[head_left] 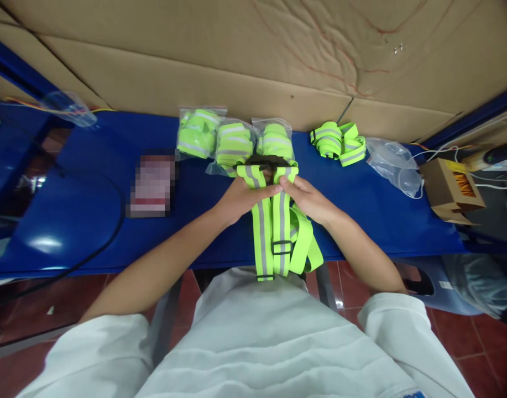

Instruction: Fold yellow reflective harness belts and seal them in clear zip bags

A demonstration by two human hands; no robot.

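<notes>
Grasping one reflective harness in left hand and right hand, both half-closed, near three bagged bundles.

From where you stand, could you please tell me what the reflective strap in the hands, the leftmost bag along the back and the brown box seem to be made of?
Reflective strap: probably synthetic webbing, matte lime with a grey stripe, hanging in flat, soft loops. Leftmost bag: likely thin plastic film, see-through and shiny. Brown box: apparently cardboard, matte with folded flaps.
</notes>
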